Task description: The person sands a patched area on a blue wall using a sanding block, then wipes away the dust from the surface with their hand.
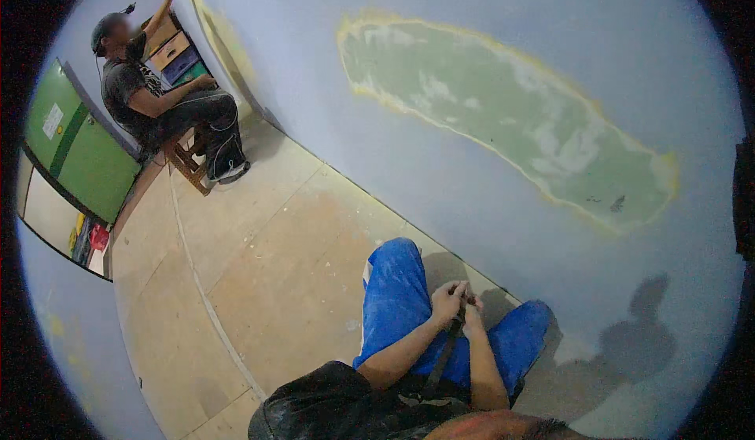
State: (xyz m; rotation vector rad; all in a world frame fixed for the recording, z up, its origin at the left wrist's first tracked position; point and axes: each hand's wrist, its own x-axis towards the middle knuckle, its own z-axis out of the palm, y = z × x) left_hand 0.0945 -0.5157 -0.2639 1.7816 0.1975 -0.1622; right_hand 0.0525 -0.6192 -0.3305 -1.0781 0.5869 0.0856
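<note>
My left hand (pixel 446 303) and my right hand (pixel 473 316) meet in front of me, above the gap between my bent knees. Between the fingers of both is the upper end of a dark strap (pixel 443 354), which runs down to my waist. The fingers cover that end, so its exact form is hard to make out. I sit on the floor in blue trousers (pixel 396 281), knees spread, close to a pale blue wall (pixel 365 157). On the wall is a long patch of bare grey-green surface (pixel 489 110) with white smears and a yellowish, ragged border.
Another person (pixel 135 80) sits on a brown stool (pixel 187 166) by the far corner, one arm raised to the wall. Behind them stands a drawer unit (pixel 171 51). A green door (pixel 88 133) is at the left. A pale strip (pixel 203 298) crosses the tiled floor (pixel 283 257).
</note>
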